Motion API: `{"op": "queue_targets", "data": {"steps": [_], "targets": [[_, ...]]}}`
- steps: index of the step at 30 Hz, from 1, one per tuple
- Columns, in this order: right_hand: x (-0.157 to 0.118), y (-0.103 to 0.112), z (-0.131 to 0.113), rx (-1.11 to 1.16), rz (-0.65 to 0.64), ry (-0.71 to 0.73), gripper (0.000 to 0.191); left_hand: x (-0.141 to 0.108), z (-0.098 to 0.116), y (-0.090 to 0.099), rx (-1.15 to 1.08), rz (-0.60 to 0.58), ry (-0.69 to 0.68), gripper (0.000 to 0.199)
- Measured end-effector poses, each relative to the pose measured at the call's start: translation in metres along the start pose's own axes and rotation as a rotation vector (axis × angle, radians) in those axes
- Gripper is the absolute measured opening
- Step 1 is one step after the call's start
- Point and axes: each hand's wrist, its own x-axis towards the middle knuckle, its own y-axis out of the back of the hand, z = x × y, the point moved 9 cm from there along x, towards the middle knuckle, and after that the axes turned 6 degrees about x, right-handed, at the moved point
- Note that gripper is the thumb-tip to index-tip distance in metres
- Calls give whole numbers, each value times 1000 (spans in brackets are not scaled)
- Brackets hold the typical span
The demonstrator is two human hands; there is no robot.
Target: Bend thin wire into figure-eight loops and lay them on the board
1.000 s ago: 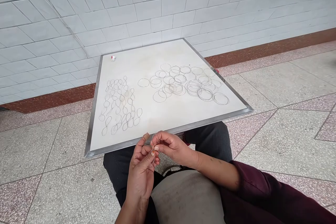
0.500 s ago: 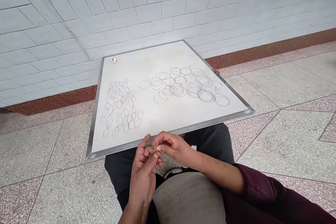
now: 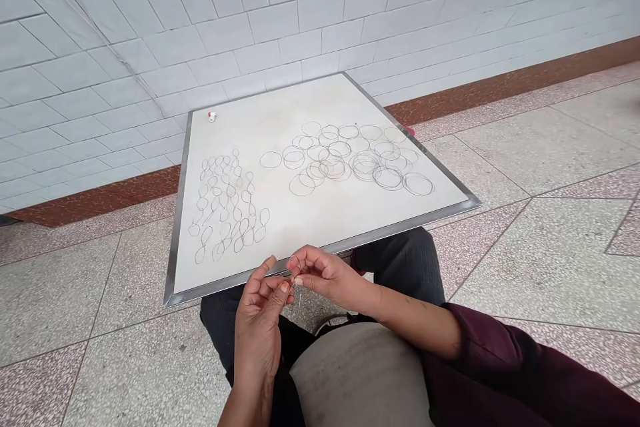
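Both hands meet over my lap at the near edge of a white board (image 3: 300, 220). A thin wire loop (image 3: 299, 303) hangs between them. My left hand (image 3: 263, 317) pinches it with thumb and fingers, and my right hand (image 3: 325, 277) pinches it just to the right, fingertips nearly touching the left ones. Part of the wire is hidden by the fingers. Round wire rings (image 3: 418, 184) lie overlapping on the right half of the board. Several twisted wire pieces with small loops (image 3: 205, 245) are spread on its left side.
The board has a metal rim (image 3: 177, 213). A small red and white object (image 3: 213, 117) sits at its far left corner. Behind stands a white tiled wall (image 3: 270, 23) with a brown base strip. My legs are under the board's near edge.
My left hand has shifted slightly left and turned, and more of the wire loop shows below the fingers. The view has moved a little.
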Motion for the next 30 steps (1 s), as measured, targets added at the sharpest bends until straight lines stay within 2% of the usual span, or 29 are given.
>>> {"op": "queue_targets", "data": {"steps": [4, 8, 14, 20, 23, 26, 30], "targets": [[0, -2, 2, -32, -30, 2, 26, 3, -3, -1, 15, -44, 67, 60], [-1, -1, 0, -140, -13, 64, 23, 3, -7, -3, 28, -97, 135, 64], [-3, -2, -7, -157, 17, 147, 26, 3, -7, -2, 44, -118, 143, 63], [-3, -4, 6, 117, -26, -7, 34, 0, 1, -3, 75, -108, 23, 63], [-4, -6, 11, 222, -40, -69, 35, -1, 1, -3, 71, -111, 8, 63], [-6, -7, 14, 237, -32, -102, 33, -2, 1, -2, 44, -99, 10, 63], [-9, -7, 15, 113, 9, -87, 29, -4, -1, 1, -13, -47, 49, 65]]}}
